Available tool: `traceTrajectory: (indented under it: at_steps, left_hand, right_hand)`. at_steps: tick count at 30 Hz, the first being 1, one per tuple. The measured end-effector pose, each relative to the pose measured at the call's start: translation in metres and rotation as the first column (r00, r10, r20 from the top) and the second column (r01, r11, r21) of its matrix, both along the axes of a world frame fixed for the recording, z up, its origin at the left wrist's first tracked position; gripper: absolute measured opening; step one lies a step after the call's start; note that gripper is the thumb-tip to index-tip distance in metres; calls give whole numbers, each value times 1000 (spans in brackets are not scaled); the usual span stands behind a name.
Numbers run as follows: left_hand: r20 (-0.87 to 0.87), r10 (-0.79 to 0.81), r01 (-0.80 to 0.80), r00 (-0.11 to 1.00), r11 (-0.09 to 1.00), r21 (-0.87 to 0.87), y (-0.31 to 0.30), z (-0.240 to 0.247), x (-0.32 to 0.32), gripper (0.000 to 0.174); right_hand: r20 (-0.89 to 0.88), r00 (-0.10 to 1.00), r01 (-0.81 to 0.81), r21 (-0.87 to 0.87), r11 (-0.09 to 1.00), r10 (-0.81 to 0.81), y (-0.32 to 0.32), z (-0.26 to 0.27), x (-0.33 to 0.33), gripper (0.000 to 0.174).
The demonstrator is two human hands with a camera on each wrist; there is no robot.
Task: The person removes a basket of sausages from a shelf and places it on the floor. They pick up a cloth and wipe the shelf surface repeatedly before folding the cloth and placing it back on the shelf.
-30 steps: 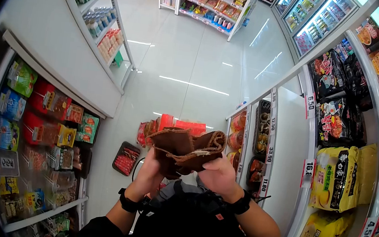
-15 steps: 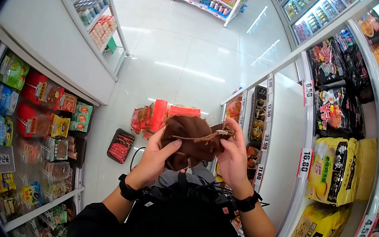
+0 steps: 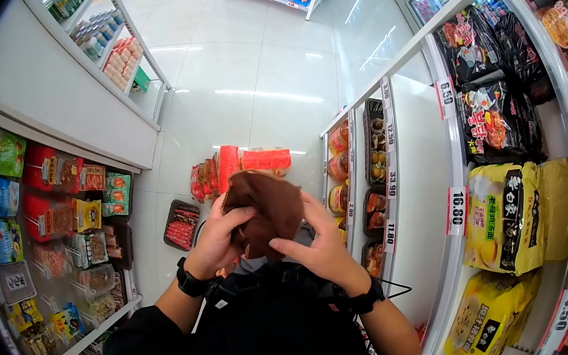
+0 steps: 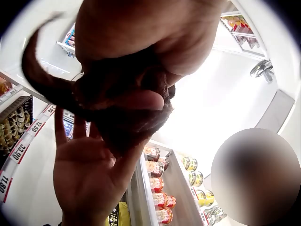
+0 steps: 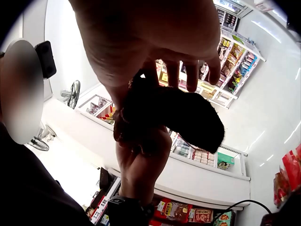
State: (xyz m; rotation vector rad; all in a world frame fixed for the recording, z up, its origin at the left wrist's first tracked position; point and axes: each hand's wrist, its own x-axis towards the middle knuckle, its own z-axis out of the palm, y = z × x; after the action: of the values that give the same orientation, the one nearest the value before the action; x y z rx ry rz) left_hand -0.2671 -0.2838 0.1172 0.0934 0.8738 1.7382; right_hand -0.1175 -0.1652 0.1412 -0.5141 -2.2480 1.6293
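A soft brown leather-like piece [image 3: 265, 207], folded and rough-edged, is held up in front of the body. The left hand [image 3: 218, 237] pinches its lower left side, thumb on the near face. On its right side lies the right hand [image 3: 321, 247], thumb against the lower edge and fingers behind it. In the left wrist view the brown piece [image 4: 127, 103] hangs between the two hands, and the right hand [image 4: 87, 174] shows its palm beneath it. The right wrist view shows the piece [image 5: 174, 113] dark, with the left hand [image 5: 143, 165] gripping its far end.
Red packets [image 3: 229, 164] and a black tray of red-wrapped sticks [image 3: 182, 225] are on the floor ahead. Snack shelves [image 3: 53, 206] stand left. To the right are shelves with yellow noodle packs [image 3: 506, 219], black noodle packs [image 3: 496, 122] and a low rack of trays [image 3: 380, 147].
The brown piece has turned from showing its open, frayed edges to showing a broad smooth face. The right hand has moved lower and inward along it, and the head view has shifted.
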Motion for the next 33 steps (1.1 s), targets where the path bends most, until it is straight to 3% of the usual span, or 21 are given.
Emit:
traceTrajectory:
  at_steps: [4, 7, 11, 13, 17, 19, 22, 29, 31, 32, 33]
  left_hand:
    - [44, 72, -73, 996, 997, 18, 1, -11, 2, 41]
    - [54, 81, -84, 995, 995, 57, 5, -8, 3, 42]
    - [36, 81, -83, 996, 994, 64, 6, -16, 0, 42]
    - [-10, 60, -59, 998, 997, 42, 5, -24, -5, 39]
    - [-164, 17, -19, 986, 1000, -11, 12, -19, -12, 34]
    - [-395, -78, 53, 915, 996, -74, 14, -21, -16, 29]
    - [-532, -179, 113, 827, 982, -153, 12, -27, -22, 26]
    - [-552, -358, 210, 753, 926, -315, 8, -29, -30, 23]
    - [-585, -497, 272, 640, 859, -433, 8, -26, -31, 24]
    - [-581, -494, 270, 646, 861, -432, 6, -27, -31, 24]
    - [-636, -495, 276, 591, 866, -417, 4, -27, -33, 25]
  right_hand:
    - [-112, 984, 148, 115, 982, -135, 3, -2, 2, 29]
    - [-106, 966, 238, 5, 971, -236, 6, 2, 2, 22]
    - [-210, 935, 303, 59, 951, -285, 13, -7, 2, 21]
    - [-33, 929, 354, -209, 912, -368, 16, -5, 6, 20]
    - [-66, 897, 405, -276, 872, -438, 29, -7, 8, 24]
    - [-79, 879, 436, -264, 861, -470, 35, -6, 8, 25]
    - [-71, 873, 454, -244, 857, -483, 42, -5, 10, 24]
    - [-62, 881, 417, -366, 832, -469, 51, -1, 8, 24]
    - [7, 866, 461, -398, 793, -500, 53, -1, 10, 25]
    - [17, 857, 442, -539, 717, -515, 56, -4, 10, 26]
    - [18, 857, 442, -538, 718, -514, 57, -2, 10, 26]
